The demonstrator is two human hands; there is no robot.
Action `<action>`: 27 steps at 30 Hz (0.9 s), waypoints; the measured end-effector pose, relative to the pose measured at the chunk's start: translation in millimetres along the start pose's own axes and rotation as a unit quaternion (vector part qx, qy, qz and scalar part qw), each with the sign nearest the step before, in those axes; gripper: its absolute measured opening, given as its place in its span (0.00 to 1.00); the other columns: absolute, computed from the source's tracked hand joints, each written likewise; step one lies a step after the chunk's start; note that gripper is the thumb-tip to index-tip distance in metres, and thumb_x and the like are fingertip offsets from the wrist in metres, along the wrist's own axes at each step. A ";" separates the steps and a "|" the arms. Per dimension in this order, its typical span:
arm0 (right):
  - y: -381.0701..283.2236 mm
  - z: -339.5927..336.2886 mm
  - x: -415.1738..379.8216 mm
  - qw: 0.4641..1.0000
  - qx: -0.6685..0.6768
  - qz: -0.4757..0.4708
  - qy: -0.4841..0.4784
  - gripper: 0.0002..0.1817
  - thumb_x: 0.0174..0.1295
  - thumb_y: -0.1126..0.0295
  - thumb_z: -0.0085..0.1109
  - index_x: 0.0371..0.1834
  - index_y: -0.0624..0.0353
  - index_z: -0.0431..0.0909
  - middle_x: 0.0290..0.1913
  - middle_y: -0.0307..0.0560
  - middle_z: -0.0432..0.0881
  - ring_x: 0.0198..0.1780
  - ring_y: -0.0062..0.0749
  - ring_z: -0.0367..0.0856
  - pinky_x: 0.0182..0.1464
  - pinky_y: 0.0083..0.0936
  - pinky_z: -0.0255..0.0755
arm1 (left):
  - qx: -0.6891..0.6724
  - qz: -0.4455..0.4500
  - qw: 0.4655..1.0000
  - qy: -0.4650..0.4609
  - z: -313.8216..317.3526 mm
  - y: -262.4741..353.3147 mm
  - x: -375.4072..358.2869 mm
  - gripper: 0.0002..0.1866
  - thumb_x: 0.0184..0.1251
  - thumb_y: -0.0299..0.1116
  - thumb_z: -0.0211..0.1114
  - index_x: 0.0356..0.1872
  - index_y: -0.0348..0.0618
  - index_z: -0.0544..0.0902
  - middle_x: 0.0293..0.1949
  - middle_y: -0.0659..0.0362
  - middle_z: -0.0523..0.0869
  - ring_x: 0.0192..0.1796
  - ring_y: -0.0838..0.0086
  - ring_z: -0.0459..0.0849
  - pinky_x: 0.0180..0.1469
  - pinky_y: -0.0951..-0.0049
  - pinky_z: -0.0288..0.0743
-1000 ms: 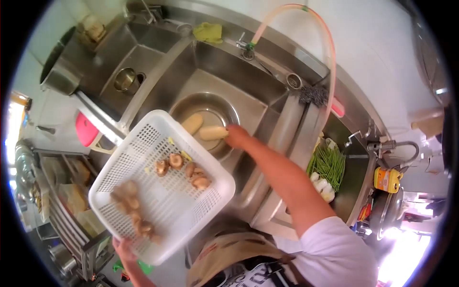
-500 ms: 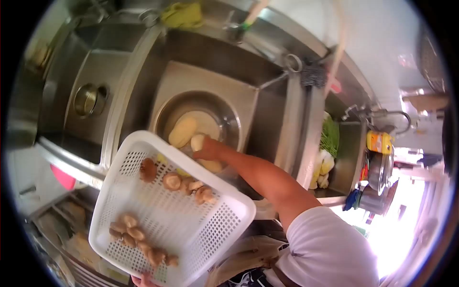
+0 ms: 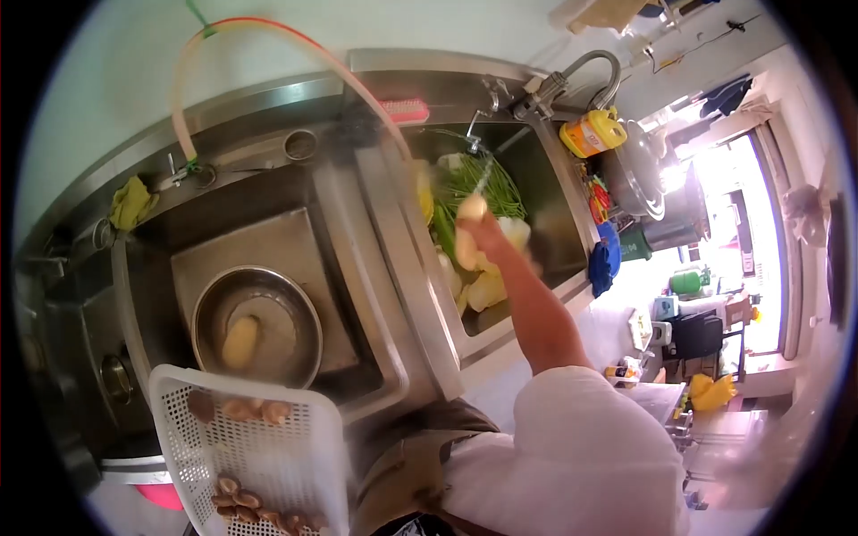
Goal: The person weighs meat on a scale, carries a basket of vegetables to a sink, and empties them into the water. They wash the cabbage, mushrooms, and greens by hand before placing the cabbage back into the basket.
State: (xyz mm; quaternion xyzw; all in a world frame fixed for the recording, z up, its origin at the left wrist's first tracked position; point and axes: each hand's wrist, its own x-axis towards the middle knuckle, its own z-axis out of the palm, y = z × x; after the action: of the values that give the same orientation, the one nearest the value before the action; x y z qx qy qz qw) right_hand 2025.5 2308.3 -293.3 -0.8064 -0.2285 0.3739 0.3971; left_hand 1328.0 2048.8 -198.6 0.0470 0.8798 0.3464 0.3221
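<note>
My right hand (image 3: 485, 237) reaches over the right-hand sink, fingers wrapped round a pale peeled potato (image 3: 471, 209) under a thin stream from the tap (image 3: 474, 143). A second pale, oblong piece (image 3: 466, 250) shows just below the fingers. Beneath lie green stalks (image 3: 490, 186) and pale leafy vegetables (image 3: 487, 290). My left hand is out of sight. A white perforated basket (image 3: 335, 447) tilts at the lower left, with brown mushrooms (image 3: 234, 496) in two groups.
In the middle sink (image 3: 331, 286) a steel bowl (image 3: 313, 313) holds water and one potato (image 3: 240, 341). A hose (image 3: 295, 34) arches behind the sinks. A yellow jug (image 3: 593, 134) and steel pots (image 3: 643, 170) stand to the right. A green cloth (image 3: 132, 204) lies at the back left.
My right hand has left the steel bowl with the potato and moved right to the tap stream. The view has swung right. My left hand has dropped out of view; fewer potatoes are in the bowl.
</note>
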 end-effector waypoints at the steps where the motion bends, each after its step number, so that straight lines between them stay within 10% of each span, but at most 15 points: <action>1: 36.7 -7.3 19.3 0.993 -0.117 0.032 0.006 0.34 0.48 0.56 0.69 0.56 0.63 0.69 0.44 0.53 0.80 0.42 0.40 0.82 0.41 0.35 0.79 | -0.002 0.001 1.000 -0.002 5.2 1.1 -5.8 0.23 0.47 0.28 0.57 0.50 0.35 0.75 0.38 0.50 0.79 0.33 0.64 0.76 0.32 0.61 0.73; 5: 114.2 9.7 22.0 0.923 -0.330 0.199 0.009 0.43 0.41 0.50 0.72 0.54 0.73 0.69 0.46 0.62 0.80 0.45 0.44 0.83 0.43 0.39 0.77 | 0.001 0.001 1.000 0.004 15.6 5.4 -29.0 0.24 0.46 0.28 0.57 0.50 0.34 0.75 0.38 0.51 0.79 0.33 0.64 0.77 0.33 0.62 0.73; 9: 178.9 1.4 31.3 0.912 -0.346 0.062 0.212 0.37 0.45 0.49 0.68 0.47 0.75 0.73 0.45 0.66 0.80 0.51 0.51 0.79 0.51 0.39 0.73 | 0.002 0.001 1.000 -0.002 19.7 4.8 -38.1 0.25 0.45 0.29 0.56 0.50 0.34 0.74 0.38 0.51 0.79 0.34 0.64 0.77 0.34 0.63 0.74; 11: 126.4 -20.7 40.2 0.955 -0.179 -0.002 0.236 0.31 0.49 0.56 0.67 0.48 0.71 0.73 0.50 0.68 0.77 0.53 0.59 0.75 0.54 0.42 0.70 | -0.007 0.000 1.000 -0.010 17.8 0.8 -36.0 0.25 0.45 0.29 0.56 0.49 0.33 0.73 0.38 0.52 0.79 0.35 0.64 0.78 0.35 0.63 0.75; 14: 32.4 -8.8 67.9 0.875 -0.323 -0.214 0.288 0.19 0.55 0.59 0.63 0.41 0.64 0.76 0.41 0.58 0.81 0.42 0.47 0.82 0.42 0.38 0.75 | -0.039 -0.011 0.999 -0.034 -4.3 -11.6 -18.4 0.25 0.44 0.29 0.55 0.49 0.33 0.73 0.38 0.52 0.79 0.35 0.64 0.78 0.35 0.64 0.75; 17: -108.6 96.9 -24.4 0.935 -0.105 -0.338 0.010 0.15 0.58 0.64 0.57 0.44 0.63 0.76 0.42 0.55 0.81 0.43 0.49 0.80 0.44 0.38 0.74 | -0.094 -0.024 0.994 -0.051 -45.4 -39.3 1.4 0.26 0.43 0.29 0.55 0.49 0.32 0.72 0.38 0.53 0.78 0.36 0.64 0.79 0.36 0.64 0.76; 22: -110.9 316.5 -130.4 0.736 -0.273 -0.433 -0.444 0.15 0.54 0.65 0.59 0.44 0.58 0.77 0.40 0.53 0.80 0.42 0.46 0.80 0.45 0.37 0.75 | -0.144 0.021 0.989 -0.034 -48.5 -57.3 -20.0 0.22 0.44 0.33 0.54 0.43 0.34 0.74 0.34 0.55 0.76 0.37 0.66 0.76 0.34 0.67 0.72; 24: -37.8 422.2 -131.7 0.664 -0.313 -0.466 -0.493 0.20 0.52 0.65 0.59 0.49 0.60 0.75 0.43 0.55 0.79 0.45 0.48 0.80 0.47 0.41 0.73 | -0.147 -0.025 0.989 0.010 -16.0 -6.9 -65.8 0.19 0.44 0.30 0.56 0.41 0.33 0.76 0.35 0.54 0.77 0.37 0.65 0.76 0.34 0.64 0.72; 27: 6.8 500.1 -154.4 0.698 -0.384 -0.480 -0.367 0.26 0.51 0.65 0.59 0.56 0.59 0.71 0.49 0.58 0.76 0.49 0.52 0.78 0.50 0.45 0.71 | -0.077 -0.070 0.987 0.119 -15.6 6.2 -69.5 0.21 0.46 0.25 0.60 0.47 0.31 0.76 0.40 0.47 0.78 0.36 0.59 0.77 0.33 0.56 0.74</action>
State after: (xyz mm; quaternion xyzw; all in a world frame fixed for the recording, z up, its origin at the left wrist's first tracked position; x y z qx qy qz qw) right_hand 1538.5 2436.4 -436.3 -0.4682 -0.8361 0.2789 0.0629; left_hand 1372.6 2023.2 -148.8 -0.0815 0.8835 0.3932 0.2410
